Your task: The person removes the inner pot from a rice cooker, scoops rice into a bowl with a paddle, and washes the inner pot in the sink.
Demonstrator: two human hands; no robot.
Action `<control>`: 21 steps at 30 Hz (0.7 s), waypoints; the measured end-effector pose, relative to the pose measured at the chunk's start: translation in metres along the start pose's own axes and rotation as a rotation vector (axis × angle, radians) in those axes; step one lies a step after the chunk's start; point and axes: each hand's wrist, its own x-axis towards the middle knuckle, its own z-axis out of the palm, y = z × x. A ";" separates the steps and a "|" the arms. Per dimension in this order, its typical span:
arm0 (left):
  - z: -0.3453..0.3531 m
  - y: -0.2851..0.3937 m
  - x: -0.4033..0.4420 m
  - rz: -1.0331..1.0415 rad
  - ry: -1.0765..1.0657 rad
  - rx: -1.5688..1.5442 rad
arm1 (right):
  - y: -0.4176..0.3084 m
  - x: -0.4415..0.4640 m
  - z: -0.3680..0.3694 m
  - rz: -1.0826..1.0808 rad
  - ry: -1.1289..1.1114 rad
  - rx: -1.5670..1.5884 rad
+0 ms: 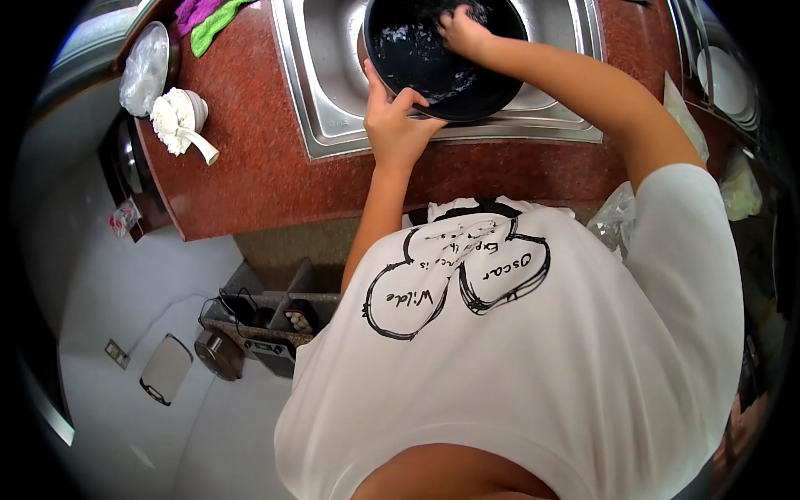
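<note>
A large black bowl or pot (446, 92), wet and with some water in it, is over the steel double sink (321, 92). My left hand (393, 121) grips its near left rim, with the thumb and fingers spread along the edge. My right hand (465, 32) is inside the bowl near its far side, fingers bent down against the inner surface; whether they hold anything is hidden by the water and blur.
On the red countertop (242, 142) at the left are a white bowl (193, 108) with a pale heap and a spoon-like handle, a plastic-covered bowl (146, 75), and green (212, 29) and purple cloths (192, 12). White plates (727, 83) stand in a rack at the right.
</note>
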 end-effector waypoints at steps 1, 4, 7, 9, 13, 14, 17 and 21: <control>0.002 0.001 0.001 0.009 -0.003 -0.005 | 0.003 0.004 0.007 0.086 0.121 -0.067; 0.006 0.005 0.004 0.038 0.025 0.029 | 0.015 0.024 -0.021 0.282 -0.107 0.253; 0.006 0.006 0.003 0.045 0.048 0.058 | 0.005 0.032 -0.036 0.476 0.242 0.734; 0.007 0.005 0.003 0.041 0.054 0.058 | -0.009 0.055 -0.032 0.731 0.494 0.890; 0.003 -0.002 -0.002 0.022 0.049 0.038 | -0.045 0.034 -0.054 0.238 0.562 1.109; 0.001 -0.006 -0.004 0.015 0.051 0.032 | -0.049 0.020 -0.057 0.076 0.459 1.102; -0.002 -0.010 -0.013 -0.073 0.060 -0.026 | -0.058 -0.007 -0.039 -0.053 0.238 1.030; 0.000 -0.001 -0.012 -0.012 0.033 0.033 | -0.045 -0.017 -0.029 0.297 -0.104 0.811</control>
